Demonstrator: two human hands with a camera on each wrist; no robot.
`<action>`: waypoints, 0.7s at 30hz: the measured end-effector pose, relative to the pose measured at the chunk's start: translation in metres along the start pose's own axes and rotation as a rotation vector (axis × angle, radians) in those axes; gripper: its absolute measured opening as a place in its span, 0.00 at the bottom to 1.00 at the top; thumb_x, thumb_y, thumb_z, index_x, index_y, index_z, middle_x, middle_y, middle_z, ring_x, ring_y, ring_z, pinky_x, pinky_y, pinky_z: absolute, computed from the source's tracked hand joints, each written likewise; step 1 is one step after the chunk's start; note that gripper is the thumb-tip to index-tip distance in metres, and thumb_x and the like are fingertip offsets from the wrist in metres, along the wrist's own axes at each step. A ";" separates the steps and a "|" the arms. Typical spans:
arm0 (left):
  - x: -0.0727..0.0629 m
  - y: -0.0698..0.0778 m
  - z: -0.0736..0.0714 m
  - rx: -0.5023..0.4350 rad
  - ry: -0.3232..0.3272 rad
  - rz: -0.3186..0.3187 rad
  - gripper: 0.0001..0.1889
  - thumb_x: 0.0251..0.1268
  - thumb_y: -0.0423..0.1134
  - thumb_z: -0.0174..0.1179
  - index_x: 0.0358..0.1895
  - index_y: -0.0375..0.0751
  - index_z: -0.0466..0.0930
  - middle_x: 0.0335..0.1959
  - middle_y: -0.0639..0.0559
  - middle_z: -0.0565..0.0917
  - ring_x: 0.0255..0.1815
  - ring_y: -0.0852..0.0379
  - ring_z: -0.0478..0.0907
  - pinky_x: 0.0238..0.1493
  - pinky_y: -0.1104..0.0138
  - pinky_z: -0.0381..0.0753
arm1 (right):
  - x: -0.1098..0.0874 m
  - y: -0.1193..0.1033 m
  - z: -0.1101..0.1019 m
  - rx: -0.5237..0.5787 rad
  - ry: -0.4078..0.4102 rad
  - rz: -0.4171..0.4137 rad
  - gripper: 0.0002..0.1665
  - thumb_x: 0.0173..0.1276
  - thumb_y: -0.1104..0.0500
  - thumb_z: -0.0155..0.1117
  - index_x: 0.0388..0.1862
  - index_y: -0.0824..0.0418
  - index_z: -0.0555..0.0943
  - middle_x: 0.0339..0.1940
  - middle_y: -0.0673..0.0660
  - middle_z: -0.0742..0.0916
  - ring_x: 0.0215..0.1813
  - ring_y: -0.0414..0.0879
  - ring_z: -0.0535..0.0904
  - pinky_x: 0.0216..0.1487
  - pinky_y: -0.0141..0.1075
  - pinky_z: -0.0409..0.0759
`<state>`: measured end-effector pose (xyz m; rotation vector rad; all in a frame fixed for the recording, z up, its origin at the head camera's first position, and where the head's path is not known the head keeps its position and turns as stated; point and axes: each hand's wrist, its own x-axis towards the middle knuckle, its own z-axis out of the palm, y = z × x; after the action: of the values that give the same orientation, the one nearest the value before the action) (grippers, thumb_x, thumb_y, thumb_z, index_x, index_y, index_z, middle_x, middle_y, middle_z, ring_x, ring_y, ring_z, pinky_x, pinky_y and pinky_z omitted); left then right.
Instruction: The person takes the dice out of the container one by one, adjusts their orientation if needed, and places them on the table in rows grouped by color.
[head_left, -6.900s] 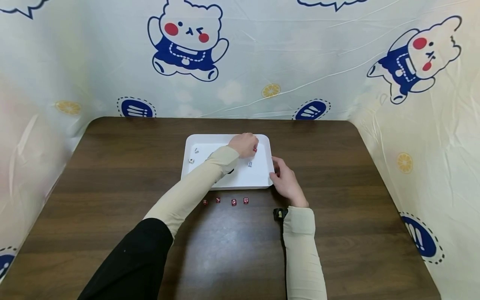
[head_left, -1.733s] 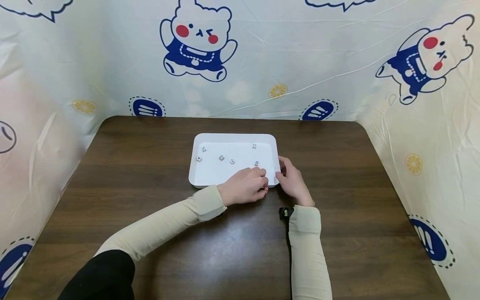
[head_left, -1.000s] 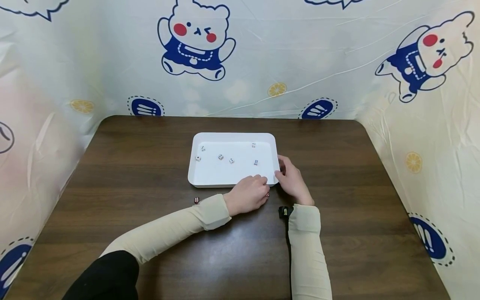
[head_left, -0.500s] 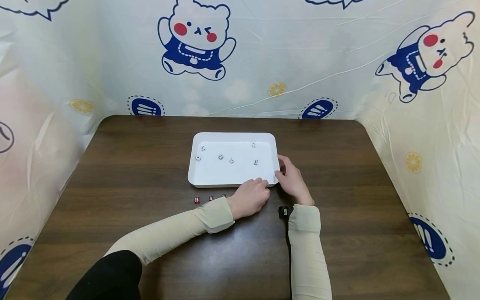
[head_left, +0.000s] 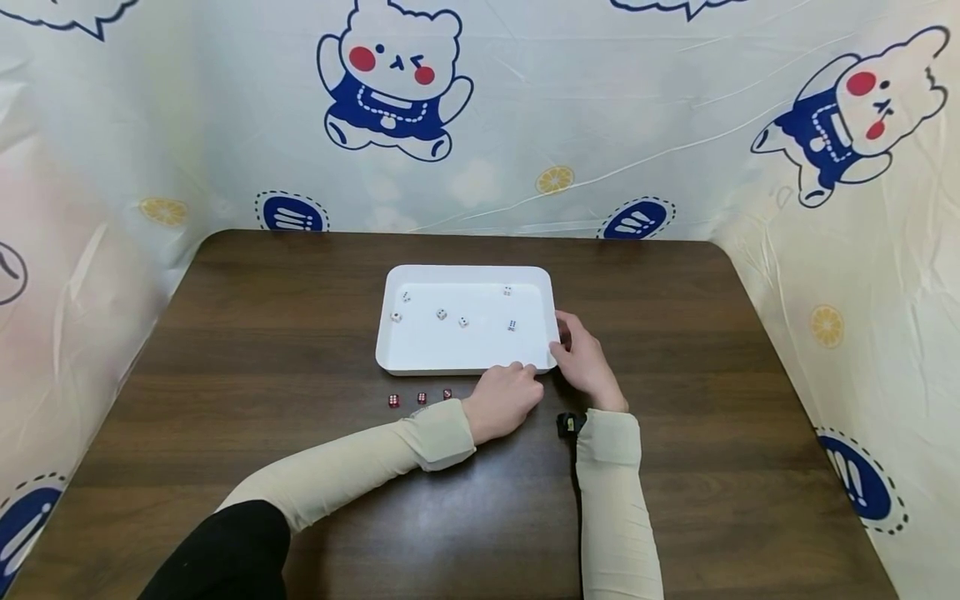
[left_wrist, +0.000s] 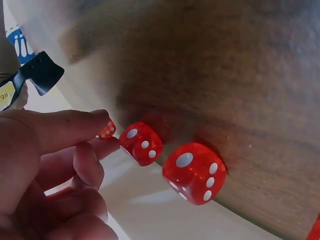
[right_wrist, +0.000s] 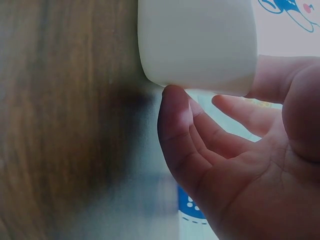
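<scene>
A white tray [head_left: 465, 352] holds several small white dice [head_left: 441, 314]. Just off its front right corner, my left hand [head_left: 504, 402] has thumb and forefinger tips around a red die [left_wrist: 108, 130], seen in the left wrist view and hidden by the hand from the head view. Two more red dice, a nearer one [left_wrist: 195, 175] and a middle one [left_wrist: 141, 144], lie in line beside those fingertips. My right hand [head_left: 588, 362] holds the tray's right edge, its thumb at the front and fingers along the side; the right wrist view shows the tray wall [right_wrist: 197, 45] between them.
In front of the tray, red dice [head_left: 393, 401] lie in a row on the brown wooden table [head_left: 262, 333], partly beside the left sleeve. A black wrist camera [head_left: 567, 425] sits on the right wrist. A printed curtain [head_left: 495, 100] surrounds the table.
Earlier my left hand was over the tray with a red die; it is now at the front row. Lately it has edged right and nearer, its sleeve uncovering red dice. The right hand stays put.
</scene>
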<state>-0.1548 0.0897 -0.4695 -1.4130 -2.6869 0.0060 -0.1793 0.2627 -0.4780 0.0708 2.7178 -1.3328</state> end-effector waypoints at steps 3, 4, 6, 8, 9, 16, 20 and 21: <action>0.000 0.000 0.000 -0.006 -0.020 -0.005 0.09 0.63 0.32 0.58 0.28 0.46 0.86 0.31 0.48 0.84 0.28 0.52 0.81 0.22 0.61 0.79 | 0.000 0.000 0.000 -0.005 0.001 -0.002 0.31 0.73 0.61 0.50 0.73 0.60 0.60 0.56 0.66 0.80 0.50 0.58 0.79 0.55 0.50 0.76; 0.000 0.001 0.000 -0.006 -0.025 -0.007 0.09 0.63 0.32 0.58 0.28 0.46 0.86 0.31 0.48 0.84 0.29 0.52 0.81 0.22 0.61 0.79 | 0.000 0.000 0.001 -0.005 0.003 -0.001 0.31 0.72 0.61 0.50 0.73 0.60 0.61 0.56 0.66 0.80 0.50 0.58 0.79 0.54 0.50 0.76; 0.000 0.001 -0.001 -0.005 -0.029 -0.011 0.09 0.63 0.33 0.57 0.29 0.46 0.86 0.31 0.48 0.84 0.29 0.52 0.81 0.23 0.60 0.79 | 0.000 0.000 0.001 -0.005 0.004 -0.002 0.31 0.72 0.61 0.50 0.73 0.60 0.61 0.56 0.66 0.80 0.50 0.58 0.79 0.54 0.50 0.76; 0.000 0.001 -0.001 -0.007 -0.029 -0.015 0.09 0.63 0.33 0.57 0.29 0.45 0.86 0.31 0.48 0.84 0.29 0.52 0.81 0.23 0.60 0.80 | 0.000 0.001 0.001 -0.007 0.005 -0.002 0.31 0.72 0.61 0.50 0.73 0.60 0.61 0.56 0.66 0.80 0.50 0.58 0.79 0.54 0.50 0.76; 0.000 0.002 -0.001 -0.008 -0.030 -0.016 0.09 0.63 0.33 0.57 0.29 0.45 0.86 0.31 0.48 0.84 0.29 0.52 0.81 0.23 0.61 0.80 | 0.000 0.001 0.001 -0.007 0.006 -0.002 0.31 0.72 0.61 0.50 0.73 0.60 0.61 0.56 0.66 0.80 0.49 0.58 0.79 0.54 0.50 0.76; 0.000 0.002 -0.002 -0.013 -0.025 -0.027 0.09 0.62 0.32 0.58 0.28 0.45 0.86 0.31 0.48 0.83 0.28 0.51 0.81 0.23 0.60 0.79 | 0.000 0.001 0.002 -0.012 0.013 -0.006 0.30 0.72 0.61 0.51 0.73 0.61 0.61 0.56 0.66 0.80 0.49 0.58 0.79 0.54 0.50 0.76; 0.000 0.001 -0.001 -0.012 -0.009 -0.029 0.09 0.61 0.33 0.58 0.27 0.45 0.86 0.30 0.48 0.83 0.28 0.52 0.80 0.22 0.60 0.79 | 0.001 0.002 0.002 -0.008 0.009 -0.003 0.30 0.72 0.61 0.51 0.73 0.60 0.61 0.56 0.66 0.80 0.50 0.58 0.79 0.54 0.50 0.76; 0.000 0.001 0.000 -0.011 -0.006 -0.032 0.08 0.61 0.33 0.58 0.27 0.45 0.86 0.30 0.48 0.83 0.28 0.52 0.80 0.22 0.60 0.79 | 0.002 0.002 0.002 -0.009 0.009 -0.003 0.30 0.73 0.61 0.51 0.73 0.60 0.61 0.56 0.66 0.80 0.50 0.58 0.79 0.55 0.50 0.76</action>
<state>-0.1538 0.0905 -0.4695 -1.3752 -2.7180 -0.0076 -0.1805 0.2620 -0.4809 0.0719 2.7321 -1.3242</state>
